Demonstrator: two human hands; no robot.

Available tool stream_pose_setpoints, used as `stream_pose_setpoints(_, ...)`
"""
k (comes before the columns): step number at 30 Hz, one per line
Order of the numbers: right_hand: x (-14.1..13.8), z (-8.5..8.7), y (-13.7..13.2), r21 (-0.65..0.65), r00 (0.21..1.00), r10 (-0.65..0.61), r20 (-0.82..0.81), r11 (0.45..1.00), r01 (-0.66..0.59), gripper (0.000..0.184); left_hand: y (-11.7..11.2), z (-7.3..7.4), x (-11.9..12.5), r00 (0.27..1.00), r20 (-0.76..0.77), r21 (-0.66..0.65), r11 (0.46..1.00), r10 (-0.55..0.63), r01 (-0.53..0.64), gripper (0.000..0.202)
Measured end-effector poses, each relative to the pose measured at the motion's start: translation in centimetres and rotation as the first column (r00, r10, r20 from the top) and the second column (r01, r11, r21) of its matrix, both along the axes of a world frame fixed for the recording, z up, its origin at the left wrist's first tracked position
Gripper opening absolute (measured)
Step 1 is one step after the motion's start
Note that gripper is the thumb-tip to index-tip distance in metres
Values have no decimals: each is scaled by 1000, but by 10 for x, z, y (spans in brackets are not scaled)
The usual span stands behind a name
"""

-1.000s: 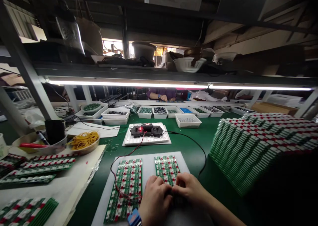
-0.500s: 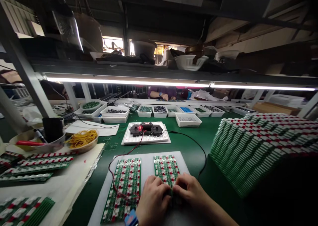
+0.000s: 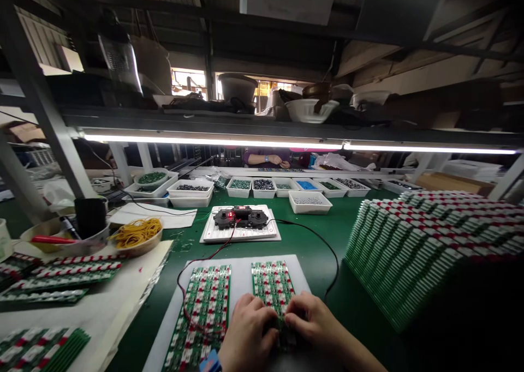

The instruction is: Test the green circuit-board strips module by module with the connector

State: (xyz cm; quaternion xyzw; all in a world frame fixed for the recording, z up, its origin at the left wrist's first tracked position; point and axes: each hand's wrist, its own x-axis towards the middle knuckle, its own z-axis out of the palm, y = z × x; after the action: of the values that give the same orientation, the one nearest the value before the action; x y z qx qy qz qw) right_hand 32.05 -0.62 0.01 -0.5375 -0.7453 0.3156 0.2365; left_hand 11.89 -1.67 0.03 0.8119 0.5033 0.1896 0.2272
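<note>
Both my hands are curled over the lower end of a green circuit board panel (image 3: 273,282) with rows of red and white components. My left hand (image 3: 246,328) and my right hand (image 3: 311,317) hide that panel's near end. It lies on a white sheet (image 3: 241,271) beside a second, similar panel (image 3: 203,312), close to my left hand. A thin red and black wire (image 3: 182,295) curves over the second panel's left side and runs up to a black test fixture (image 3: 240,217) with a lit red light.
A tall slanted stack of panels (image 3: 409,246) stands to my right. White component trays (image 3: 262,189) line the bench's far side, and a co-worker's hands (image 3: 275,160) work beyond them. More panels (image 3: 61,276), rubber bands in a bowl (image 3: 137,235) and a black cup (image 3: 90,217) sit left.
The whole view has shifted slightly, with the bench sitting lower in the picture. My hands stay on the same panel, and their fingers have changed position only slightly.
</note>
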Motion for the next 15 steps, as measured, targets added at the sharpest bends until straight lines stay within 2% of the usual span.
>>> stream_pose_setpoints(5,1,-2,0,28,999,-24,31,999,23,17,0,-2,-1,1000,-1,4,1000,-15,15,27)
stream_pose_setpoints(11,-3,-3,0,-30,997,-78,17,996,79,13,0,-1,1,1000,-16,32,999,-7,8,22)
stream_pose_setpoints(15,-4,0,-1,-11,998,-64,-1,998,64,11,-5,2,6,997,-68,74,997,28,-23,19)
